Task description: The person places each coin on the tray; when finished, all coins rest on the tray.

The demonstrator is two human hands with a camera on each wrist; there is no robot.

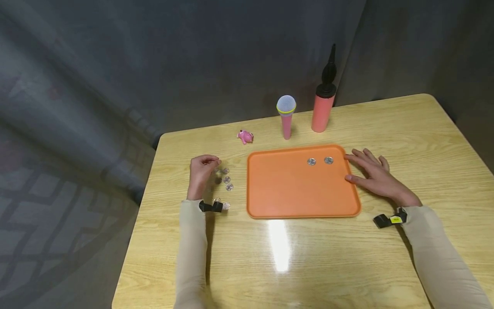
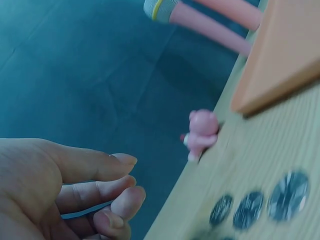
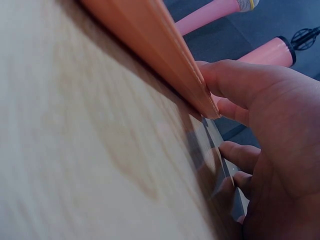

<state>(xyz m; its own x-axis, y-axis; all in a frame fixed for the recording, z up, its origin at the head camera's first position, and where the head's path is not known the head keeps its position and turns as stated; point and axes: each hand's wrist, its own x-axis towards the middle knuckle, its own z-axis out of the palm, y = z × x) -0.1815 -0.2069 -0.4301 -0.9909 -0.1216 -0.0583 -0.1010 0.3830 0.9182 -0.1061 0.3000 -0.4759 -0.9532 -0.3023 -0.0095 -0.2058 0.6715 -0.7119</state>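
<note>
Over the left part of the table, my left hand (image 1: 200, 172) hovers above several clear, faceted round discs (image 1: 227, 180). Its fingers are loosely bent, thumb and fingertips close together, and nothing shows between them in the left wrist view. The same discs (image 2: 288, 196) lie on the tabletop below that hand. At the right side of an orange tray (image 1: 297, 193), my right hand (image 1: 372, 176) rests its thumb and forefinger against the rim, other fingers spread. Two more discs (image 1: 320, 161) lie inside the tray, near its far right corner.
Behind the tray stand a pink toy microphone (image 1: 286, 122) and a pink hand pump (image 1: 322, 112) with a black top. A small pink animal figure (image 1: 245, 136) lies near the table's back edge. Dark curtains (image 1: 231, 64) hang right behind the wooden table (image 1: 239, 257).
</note>
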